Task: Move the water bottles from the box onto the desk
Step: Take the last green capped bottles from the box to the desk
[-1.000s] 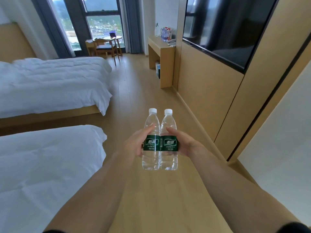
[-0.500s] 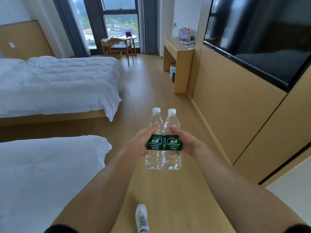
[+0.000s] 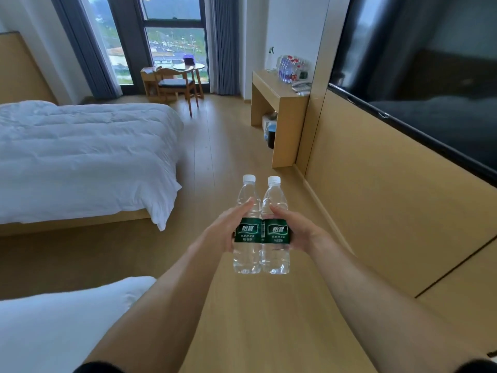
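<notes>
Two clear water bottles with green labels and white caps stand upright side by side in front of me, above the wooden floor. My left hand (image 3: pixel 222 231) grips the left bottle (image 3: pixel 247 254) around its label. The right bottle (image 3: pixel 275 255) is held the same way by my right hand (image 3: pixel 300 232). The two bottles touch each other. The wooden desk (image 3: pixel 271 90) stands ahead against the right wall, with several bottles (image 3: pixel 289 67) standing at its back. No box is in view.
A white bed (image 3: pixel 80 157) lies to the left and a second bed corner (image 3: pixel 67 319) is near my left arm. A wood-panelled wall with a dark TV (image 3: pixel 430 76) runs along the right. A small table and chair (image 3: pixel 177 82) stand by the window. Items sit under the desk.
I have moved forward along the aisle; the desk and the far bed are nearer and larger. Both hands keep the same hold on the bottles.
</notes>
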Available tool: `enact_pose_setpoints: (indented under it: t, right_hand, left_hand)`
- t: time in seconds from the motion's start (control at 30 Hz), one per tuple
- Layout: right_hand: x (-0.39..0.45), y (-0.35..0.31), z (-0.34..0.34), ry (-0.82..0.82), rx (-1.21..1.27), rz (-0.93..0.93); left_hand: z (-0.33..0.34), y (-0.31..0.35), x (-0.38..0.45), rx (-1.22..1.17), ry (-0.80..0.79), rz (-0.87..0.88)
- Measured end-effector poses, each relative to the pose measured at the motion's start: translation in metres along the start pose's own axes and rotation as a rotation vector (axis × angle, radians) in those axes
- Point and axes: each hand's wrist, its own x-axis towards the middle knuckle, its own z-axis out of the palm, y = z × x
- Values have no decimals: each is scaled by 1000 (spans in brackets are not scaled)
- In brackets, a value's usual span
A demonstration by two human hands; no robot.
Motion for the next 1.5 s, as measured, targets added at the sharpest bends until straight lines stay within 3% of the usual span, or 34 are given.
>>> enact_pose_setpoints:
  t: [0.37, 0.7, 0.87, 1.23, 1.5]
  right_hand:
    - [156, -85, -12, -54, 14, -13]
    - [327, -196, -53, -172, 26, -23]
    - [396, -254, -67, -182, 7, -48]
    - [540, -327, -77, -113, 16, -53]
    - [669, -400, -64, -42, 21, -57]
  left_hand:
    - [-58, 89, 140, -92, -29, 7]
    - [-105, 210, 274, 24, 246, -46]
    - [-115, 264, 333, -22, 303, -5]
    - [-156, 348, 461, 44, 239, -13]
    - [-217, 445, 584, 90, 161, -61]
